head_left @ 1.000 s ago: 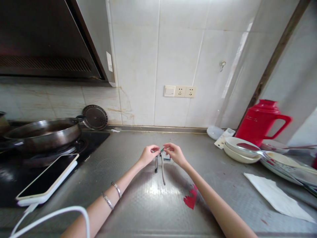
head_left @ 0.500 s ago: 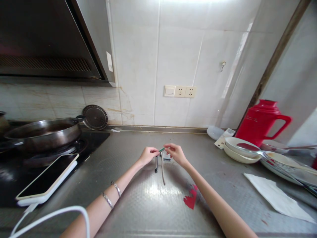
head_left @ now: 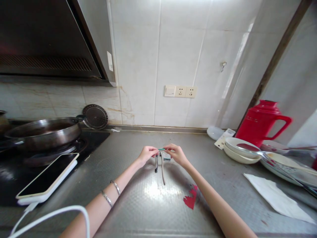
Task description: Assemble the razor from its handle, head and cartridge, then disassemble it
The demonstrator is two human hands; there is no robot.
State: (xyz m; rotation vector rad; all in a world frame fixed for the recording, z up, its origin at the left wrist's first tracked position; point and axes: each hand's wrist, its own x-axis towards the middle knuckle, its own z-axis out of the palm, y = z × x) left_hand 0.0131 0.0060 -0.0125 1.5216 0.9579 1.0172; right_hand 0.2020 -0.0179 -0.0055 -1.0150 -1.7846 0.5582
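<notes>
Between both hands stretches a thin green strip (head_left: 161,149), too small to identify exactly. My left hand (head_left: 146,155) pinches its left end, fingers closed. At the other end, the fingertips of my right hand (head_left: 177,154) are closed on it. Just below the strip, near my left fingertips, a short black stick-like piece (head_left: 156,166) points toward me. Beside it runs a thin beige cord-like piece (head_left: 162,172). Partly behind my right fingers is a small pale, clear-looking packet (head_left: 166,158).
A torn red scrap (head_left: 190,197) lies on the metal counter (head_left: 138,205). Left are a phone (head_left: 48,178) with a white cable (head_left: 61,211) and a pan (head_left: 47,132) on the stove. Bowls (head_left: 241,155), a red flask (head_left: 260,122) and a white tissue (head_left: 277,198) stand or lie right.
The green strip has turned from slanting up to the right to nearly level. My hands have shifted only slightly, and both keep their pinch.
</notes>
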